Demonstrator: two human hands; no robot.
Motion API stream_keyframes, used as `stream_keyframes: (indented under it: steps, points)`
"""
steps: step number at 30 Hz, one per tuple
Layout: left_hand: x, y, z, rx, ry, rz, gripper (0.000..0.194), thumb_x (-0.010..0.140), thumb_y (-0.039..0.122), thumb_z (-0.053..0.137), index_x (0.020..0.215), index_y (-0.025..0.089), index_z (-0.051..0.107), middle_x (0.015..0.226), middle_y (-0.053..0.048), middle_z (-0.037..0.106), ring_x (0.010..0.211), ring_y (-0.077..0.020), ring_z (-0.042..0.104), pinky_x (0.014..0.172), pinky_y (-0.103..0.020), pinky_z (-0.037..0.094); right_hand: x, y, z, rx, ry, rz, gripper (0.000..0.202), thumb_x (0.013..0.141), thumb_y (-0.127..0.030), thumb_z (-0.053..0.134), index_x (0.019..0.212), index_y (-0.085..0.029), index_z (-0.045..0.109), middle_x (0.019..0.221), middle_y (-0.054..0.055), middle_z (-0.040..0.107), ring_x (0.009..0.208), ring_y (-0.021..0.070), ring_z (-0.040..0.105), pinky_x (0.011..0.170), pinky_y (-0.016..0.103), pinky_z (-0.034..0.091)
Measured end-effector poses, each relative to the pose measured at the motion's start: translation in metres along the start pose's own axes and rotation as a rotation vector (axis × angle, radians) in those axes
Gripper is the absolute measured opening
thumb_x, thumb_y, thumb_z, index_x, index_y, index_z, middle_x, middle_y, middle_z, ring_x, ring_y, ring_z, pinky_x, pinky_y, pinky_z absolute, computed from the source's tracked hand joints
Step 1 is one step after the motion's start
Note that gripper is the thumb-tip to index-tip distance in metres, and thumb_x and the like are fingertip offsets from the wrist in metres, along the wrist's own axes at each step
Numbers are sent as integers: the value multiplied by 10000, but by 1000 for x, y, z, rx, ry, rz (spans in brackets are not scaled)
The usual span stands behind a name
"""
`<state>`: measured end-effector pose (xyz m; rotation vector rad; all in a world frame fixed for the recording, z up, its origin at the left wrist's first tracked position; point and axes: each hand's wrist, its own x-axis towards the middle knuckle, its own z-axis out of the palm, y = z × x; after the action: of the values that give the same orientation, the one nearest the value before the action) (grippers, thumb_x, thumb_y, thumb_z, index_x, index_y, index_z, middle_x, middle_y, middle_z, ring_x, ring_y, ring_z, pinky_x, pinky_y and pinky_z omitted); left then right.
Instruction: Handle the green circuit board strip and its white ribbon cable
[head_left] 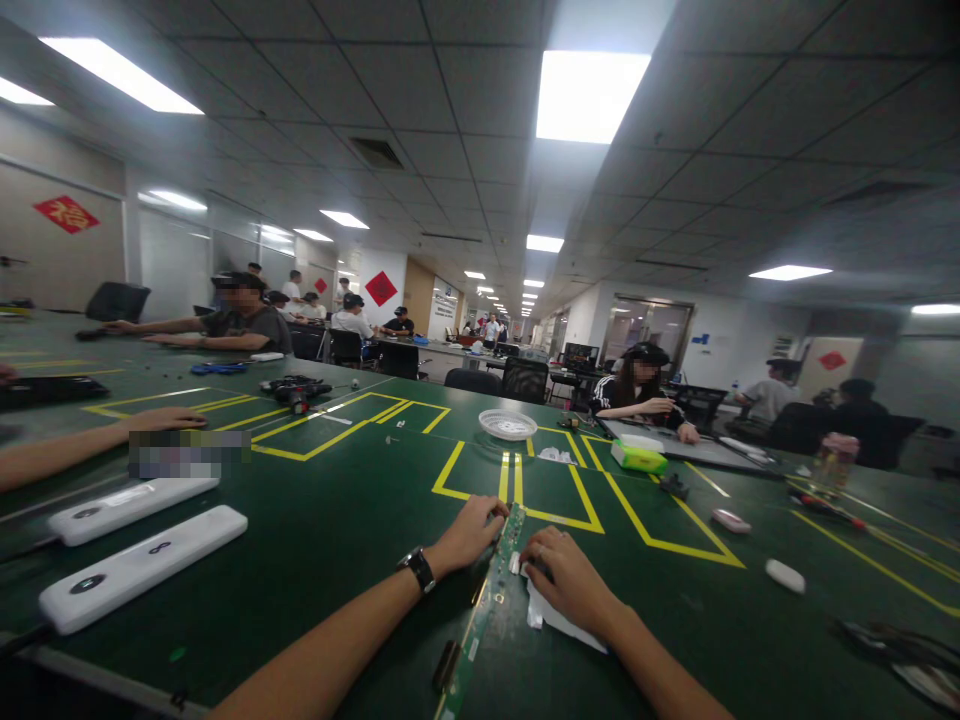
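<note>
A long, narrow green circuit board (491, 597) lies on the green table, running from near me toward the middle. My left hand (472, 530), with a watch on its wrist, grips the board's left edge near the far end with bent fingers. On the other side, my right hand (568, 577) is closed, its fingertips curled down beside the board. A small white piece (515, 563) shows at those fingertips; what they pinch is hidden. Beneath the right hand lies a crumpled white paper (559, 618), partly covered. A dark part (447, 664) sits along the board's near left edge.
Beyond my hands stands a white round basket (508, 425). Yellow tape (559, 519) outlines areas of the tabletop. Two white power strips (142, 568) lie at left, near another person's hand (176, 418). At right are a green-and-white pack (639, 455) and dark cables (892, 650).
</note>
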<state>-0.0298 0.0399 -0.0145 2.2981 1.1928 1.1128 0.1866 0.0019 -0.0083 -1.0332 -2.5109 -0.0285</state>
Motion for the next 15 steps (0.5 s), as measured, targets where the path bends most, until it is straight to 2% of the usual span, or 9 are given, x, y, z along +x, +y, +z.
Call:
stream_keyframes:
  steps: [5, 7, 15]
  points:
    - [-4, -1, 3, 171, 0, 26, 217, 897, 286, 457, 1002, 178, 613, 990, -81, 627, 978, -228, 506, 885, -340, 373, -4, 36, -2, -111, 57, 205, 180, 877, -212, 492, 917, -211, 667, 967, 65, 627, 973, 230, 542, 852, 347, 382]
    - [-5, -1, 4, 184, 1, 31, 225, 904, 294, 452, 1022, 183, 607, 1005, -83, 621, 992, -232, 498, 891, -347, 370, -6, 40, -2, -113, 66, 234, 190, 877, -208, 485, 907, -201, 673, 959, 75, 629, 965, 235, 546, 855, 351, 387]
    - [-5, -2, 1, 194, 11, 23, 252, 925, 303, 411, 1036, 176, 598, 991, -87, 618, 971, -231, 504, 879, -343, 369, 2, -2, 1, 61, -6, -30, 202, 880, -164, 478, 958, -233, 652, 998, 52, 618, 989, 213, 530, 853, 331, 396]
